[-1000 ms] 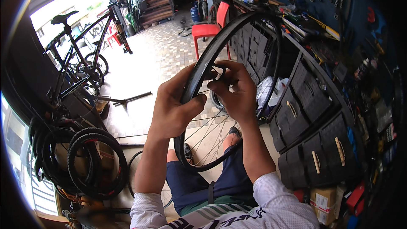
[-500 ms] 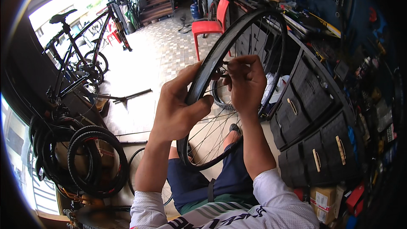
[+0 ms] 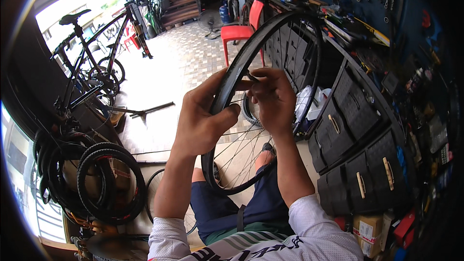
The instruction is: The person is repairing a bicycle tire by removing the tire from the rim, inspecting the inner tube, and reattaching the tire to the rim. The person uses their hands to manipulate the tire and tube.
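A person's left hand (image 3: 203, 116) grips a black spoked bicycle rim (image 3: 232, 82) upright over the lap; the right hand (image 3: 273, 99) pinches something small, perhaps the valve, at its inner edge

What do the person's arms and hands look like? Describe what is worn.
Both hands are bare: the left hand and right hand wear no gloves, rings or watch. The forearms are uncovered. White sleeves with a fine dotted pattern are pushed up to about the elbows.

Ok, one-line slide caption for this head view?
Seated in a bike workshop, a person grips a spoked wheel rim with the left hand while the right hand pinches something small at its edge.
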The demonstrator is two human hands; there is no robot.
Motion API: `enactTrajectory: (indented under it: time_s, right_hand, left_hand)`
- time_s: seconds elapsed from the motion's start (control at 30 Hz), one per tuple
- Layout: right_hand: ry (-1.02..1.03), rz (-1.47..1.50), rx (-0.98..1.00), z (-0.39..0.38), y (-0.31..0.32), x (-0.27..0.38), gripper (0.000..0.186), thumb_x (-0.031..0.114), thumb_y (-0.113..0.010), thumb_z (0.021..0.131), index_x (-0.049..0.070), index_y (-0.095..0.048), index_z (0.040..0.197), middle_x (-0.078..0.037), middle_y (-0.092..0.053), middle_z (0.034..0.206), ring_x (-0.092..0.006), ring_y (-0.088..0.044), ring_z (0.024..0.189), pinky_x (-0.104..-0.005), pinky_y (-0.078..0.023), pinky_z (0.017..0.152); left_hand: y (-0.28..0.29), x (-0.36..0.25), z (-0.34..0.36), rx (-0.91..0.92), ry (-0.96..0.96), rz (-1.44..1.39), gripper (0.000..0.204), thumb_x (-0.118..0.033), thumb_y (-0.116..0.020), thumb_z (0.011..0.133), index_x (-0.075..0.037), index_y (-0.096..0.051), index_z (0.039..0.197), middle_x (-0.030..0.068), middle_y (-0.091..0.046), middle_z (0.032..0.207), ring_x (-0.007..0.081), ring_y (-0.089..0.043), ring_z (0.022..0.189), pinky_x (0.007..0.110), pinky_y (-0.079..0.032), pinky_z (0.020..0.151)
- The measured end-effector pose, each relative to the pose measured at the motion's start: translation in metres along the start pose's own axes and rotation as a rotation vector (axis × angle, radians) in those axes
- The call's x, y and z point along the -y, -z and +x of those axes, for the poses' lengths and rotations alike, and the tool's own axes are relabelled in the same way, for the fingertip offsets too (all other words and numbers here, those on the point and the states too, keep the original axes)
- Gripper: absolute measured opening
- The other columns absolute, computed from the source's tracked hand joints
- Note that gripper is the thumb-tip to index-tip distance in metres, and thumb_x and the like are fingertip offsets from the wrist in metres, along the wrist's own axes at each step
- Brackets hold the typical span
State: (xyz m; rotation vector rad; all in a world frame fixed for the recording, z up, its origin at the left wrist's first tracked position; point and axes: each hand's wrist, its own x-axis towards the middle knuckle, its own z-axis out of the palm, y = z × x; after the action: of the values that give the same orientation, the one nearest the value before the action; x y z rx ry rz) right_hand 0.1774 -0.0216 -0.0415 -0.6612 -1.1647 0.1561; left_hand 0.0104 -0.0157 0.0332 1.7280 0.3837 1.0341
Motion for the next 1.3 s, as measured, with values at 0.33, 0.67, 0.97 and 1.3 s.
enactTrajectory:
  time_s: [0.33, 0.67, 0.97, 1.3]
  right_hand:
    - [-0.191, 0.023, 0.07, 0.007, -0.001, 0.016, 0.017, 0.013, -0.074, 0.093, 0.001, -0.064, 0.099, -0.002, -0.068, 0.074, -0.0058, -0.061, 0.064, -0.0235, -0.048, 0.062]
    - [-0.265, 0.128, -0.12, 0.012, -0.009, 0.015, 0.022, 0.022, -0.067, 0.1, 0.002, -0.059, 0.106, -0.001, -0.063, 0.067, -0.0056, -0.057, 0.056, -0.0242, -0.042, 0.05]
    - [-0.175, 0.041, 0.096, 0.004, 0.001, 0.019, 0.033, 0.011, -0.08, 0.087, 0.001, -0.061, 0.113, -0.002, -0.066, 0.074, -0.0075, -0.063, 0.071, -0.0247, -0.051, 0.068]
    - [-0.233, 0.057, -0.097, 0.01, 0.0, 0.014, 0.019, 0.02, -0.064, 0.101, 0.002, -0.058, 0.106, -0.002, -0.066, 0.074, -0.0069, -0.059, 0.056, -0.0197, -0.04, 0.049]
  left_hand:
    - [0.005, 0.005, -0.001, -0.018, -0.023, 0.075, 0.061, 0.007, -0.06, 0.076, 0.012, -0.052, 0.136, 0.0033, -0.06, 0.101, 0.0042, -0.05, 0.079, 0.018, -0.041, 0.067]
    - [0.006, 0.006, 0.002, 0.013, -0.097, 0.117, 0.062, 0.008, -0.059, 0.078, 0.011, -0.051, 0.139, 0.005, -0.065, 0.106, 0.0035, -0.053, 0.079, 0.019, -0.042, 0.066]
    - [0.002, 0.001, 0.0, 0.01, -0.005, 0.006, 0.062, 0.01, -0.058, 0.078, 0.011, -0.05, 0.14, 0.0068, -0.065, 0.107, 0.0042, -0.054, 0.081, 0.019, -0.044, 0.068]
    - [0.0, 0.0, 0.005, 0.043, -0.016, 0.108, 0.061, 0.008, -0.06, 0.078, 0.011, -0.05, 0.138, 0.0114, -0.067, 0.114, 0.0109, -0.059, 0.097, 0.023, -0.048, 0.083]
